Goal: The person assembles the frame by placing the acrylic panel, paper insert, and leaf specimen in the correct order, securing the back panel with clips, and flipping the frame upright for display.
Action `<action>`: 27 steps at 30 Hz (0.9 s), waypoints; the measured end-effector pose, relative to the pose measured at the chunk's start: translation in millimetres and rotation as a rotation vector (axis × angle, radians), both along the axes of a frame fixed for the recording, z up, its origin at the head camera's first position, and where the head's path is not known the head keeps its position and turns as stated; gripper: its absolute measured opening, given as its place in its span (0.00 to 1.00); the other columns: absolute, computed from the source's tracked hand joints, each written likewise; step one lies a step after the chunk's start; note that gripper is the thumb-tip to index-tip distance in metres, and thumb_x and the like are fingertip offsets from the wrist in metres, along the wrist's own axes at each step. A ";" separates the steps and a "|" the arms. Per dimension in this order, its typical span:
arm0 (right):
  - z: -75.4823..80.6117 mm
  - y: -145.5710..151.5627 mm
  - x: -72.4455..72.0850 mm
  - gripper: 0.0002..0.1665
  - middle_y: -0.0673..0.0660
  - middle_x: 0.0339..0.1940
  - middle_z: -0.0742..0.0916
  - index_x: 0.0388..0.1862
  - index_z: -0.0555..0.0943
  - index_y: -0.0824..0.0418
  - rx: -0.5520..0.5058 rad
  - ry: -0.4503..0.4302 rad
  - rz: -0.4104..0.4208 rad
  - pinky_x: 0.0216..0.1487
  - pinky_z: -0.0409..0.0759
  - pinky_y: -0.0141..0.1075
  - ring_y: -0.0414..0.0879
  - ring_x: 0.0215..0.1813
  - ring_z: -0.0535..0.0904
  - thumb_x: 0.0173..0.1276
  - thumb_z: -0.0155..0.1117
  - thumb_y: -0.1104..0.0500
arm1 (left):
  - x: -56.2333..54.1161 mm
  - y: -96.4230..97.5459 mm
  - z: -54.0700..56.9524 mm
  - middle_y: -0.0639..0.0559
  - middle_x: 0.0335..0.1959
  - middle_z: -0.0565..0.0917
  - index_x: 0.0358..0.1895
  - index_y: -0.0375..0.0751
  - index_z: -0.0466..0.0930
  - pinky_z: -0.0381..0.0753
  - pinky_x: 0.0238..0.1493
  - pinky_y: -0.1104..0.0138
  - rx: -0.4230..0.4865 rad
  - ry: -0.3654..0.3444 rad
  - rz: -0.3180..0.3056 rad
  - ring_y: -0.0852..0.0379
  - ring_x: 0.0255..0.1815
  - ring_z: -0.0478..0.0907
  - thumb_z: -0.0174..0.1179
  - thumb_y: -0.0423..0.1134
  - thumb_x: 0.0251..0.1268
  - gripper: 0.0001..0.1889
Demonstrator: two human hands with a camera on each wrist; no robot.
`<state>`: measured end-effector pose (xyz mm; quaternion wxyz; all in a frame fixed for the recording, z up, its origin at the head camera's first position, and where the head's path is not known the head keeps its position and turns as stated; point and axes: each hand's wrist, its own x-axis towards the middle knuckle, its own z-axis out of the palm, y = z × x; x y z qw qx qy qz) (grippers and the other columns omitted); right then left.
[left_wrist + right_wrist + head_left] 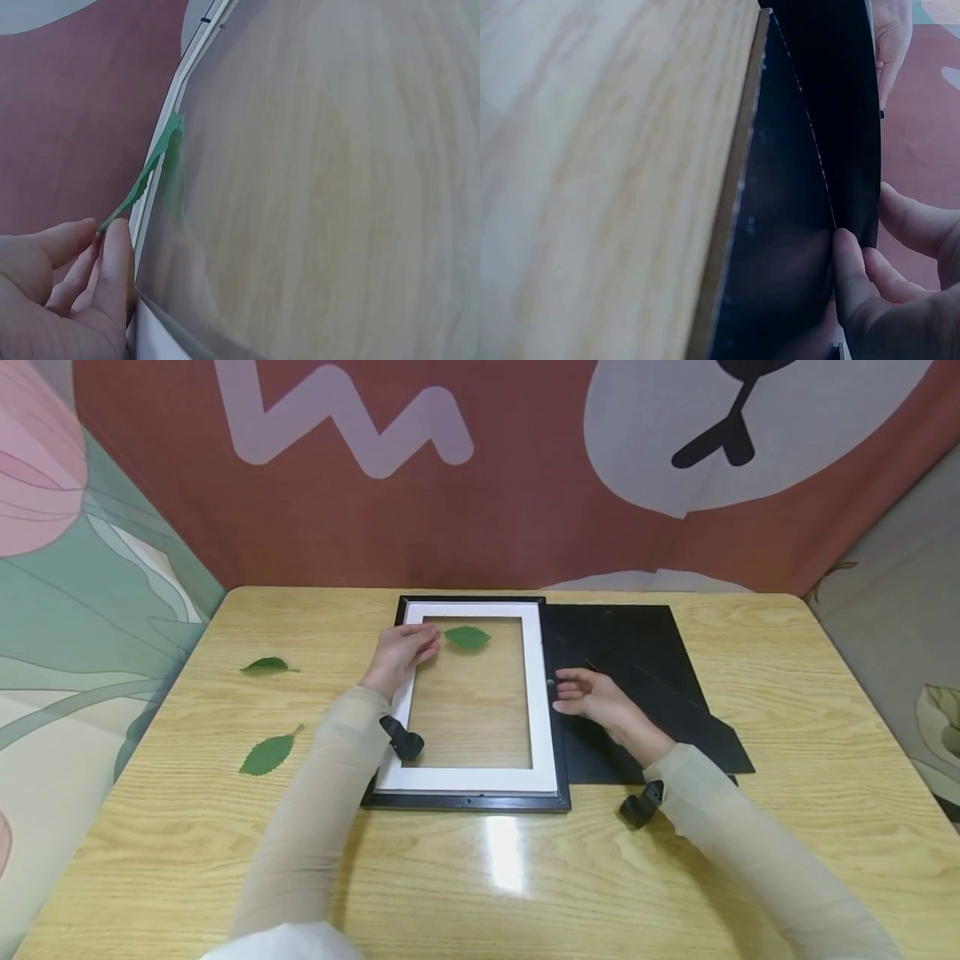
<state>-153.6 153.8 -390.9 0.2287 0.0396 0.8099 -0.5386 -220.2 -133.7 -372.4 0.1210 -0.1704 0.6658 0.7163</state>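
Observation:
A green leaf (467, 638) hangs over the upper part of a picture frame's opening. My left hand (405, 652) pinches its stem between thumb and fingers; the left wrist view shows the leaf (154, 165) edge-on, with its reflection on the clear pane (315, 187). The black picture frame (468, 804) lies flat, with a white mat (465, 780) inside. My right hand (596, 702) is beside the frame's right side, its fingers loosely bent and holding nothing visible. In the right wrist view its fingertips (846, 241) are close to the black edge; whether they touch is unclear.
A black backing board (622, 635) with a flap lies on the wooden table (187, 860), right against the frame. Two more leaves are on the left: a darker leaf (266, 666) behind and a serrated leaf (267, 754) nearer. A printed curtain (517, 527) hangs behind the table.

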 end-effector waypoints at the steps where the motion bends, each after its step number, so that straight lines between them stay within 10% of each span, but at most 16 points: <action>1: 0.0 -0.1 0.0 0.36 0.71 0.65 0.72 0.72 0.60 0.67 0.000 0.000 0.000 0.70 0.70 0.49 0.59 0.66 0.70 0.67 0.60 0.66 | -0.1 -0.5 0.2 0.50 0.40 0.78 0.63 0.28 0.70 0.81 0.38 0.82 -0.007 -0.001 -0.013 0.67 0.33 0.78 0.52 0.32 0.71 0.20; 11: -0.8 -1.1 0.7 0.36 0.70 0.65 0.72 0.72 0.60 0.67 0.002 -0.006 0.000 0.70 0.70 0.48 0.59 0.66 0.70 0.67 0.60 0.66 | -0.8 -2.7 2.2 0.38 0.55 0.77 0.64 0.27 0.68 0.78 0.61 0.68 -0.100 -0.005 -0.121 0.59 0.46 0.79 0.42 0.38 0.77 0.21; 27: 0.0 0.0 -0.3 0.36 0.70 0.65 0.72 0.72 0.60 0.67 -0.007 -0.006 -0.002 0.70 0.70 0.48 0.59 0.66 0.70 0.67 0.60 0.66 | 12.8 -32.4 15.2 0.39 0.67 0.71 0.69 0.32 0.63 0.73 0.67 0.64 -0.276 0.028 -0.230 0.50 0.66 0.71 0.39 0.45 0.78 0.25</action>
